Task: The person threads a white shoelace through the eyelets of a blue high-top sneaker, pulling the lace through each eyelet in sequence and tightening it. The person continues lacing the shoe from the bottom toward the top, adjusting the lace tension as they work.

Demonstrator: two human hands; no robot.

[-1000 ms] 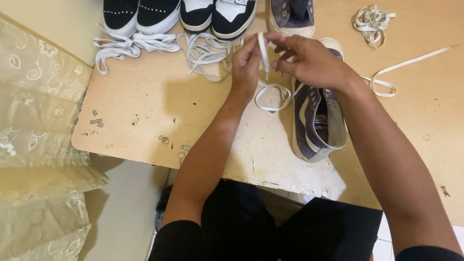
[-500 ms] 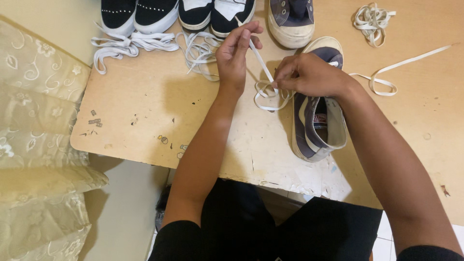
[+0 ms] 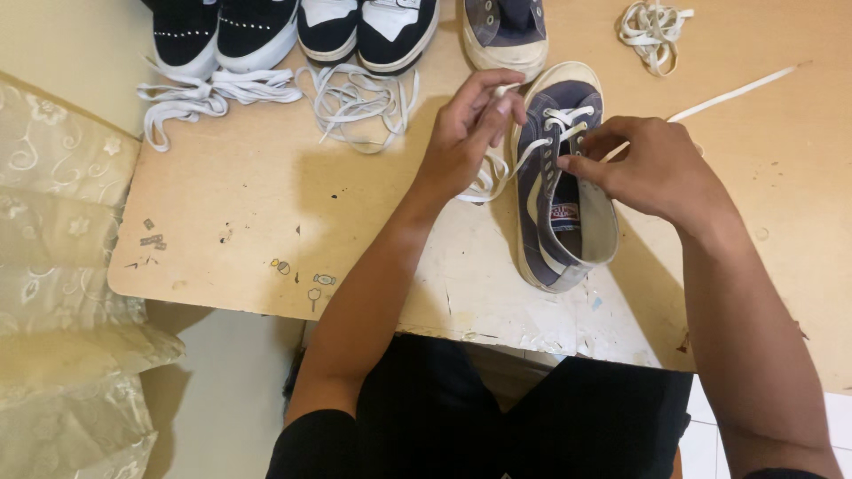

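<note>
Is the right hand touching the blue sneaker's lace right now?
Touching. The head view shows the right hand with its fingertips pinched on the white lace at the eyelets of the blue sneaker, no gap visible between them.

We see a navy-grey sneaker (image 3: 561,191) with a cream sole and white lace (image 3: 497,173), on a tan bench (image 3: 266,204) with worn white patches. Beyond sit black-and-white shoes (image 3: 368,27); a cream cloth (image 3: 53,231) shows a floral pattern.
</note>
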